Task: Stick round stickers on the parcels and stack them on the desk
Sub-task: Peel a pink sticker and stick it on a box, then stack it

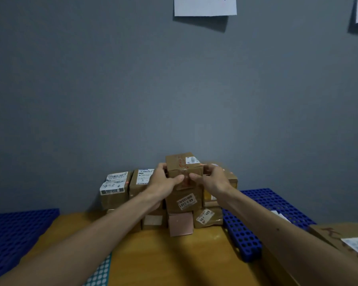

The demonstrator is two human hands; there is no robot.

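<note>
A small brown cardboard parcel [182, 164] with a white barcode label sits at the top of a stack of parcels [186, 203] against the grey wall. My left hand [163, 179] grips its left side with the thumb across the front. My right hand [212, 176] grips its right side, thumb also on the front face. More labelled parcels [116, 187] stand to the left in the stack. A sheet of round white stickers [100, 273] lies at the desk's front edge, partly under my left forearm.
The wooden desk [153, 256] carries the stack. Blue perforated trays lie at the left [19, 234] and right [262, 219]. Another cardboard box [343, 236] with a label sits at the far right. Paper sheets [205, 6] hang on the wall.
</note>
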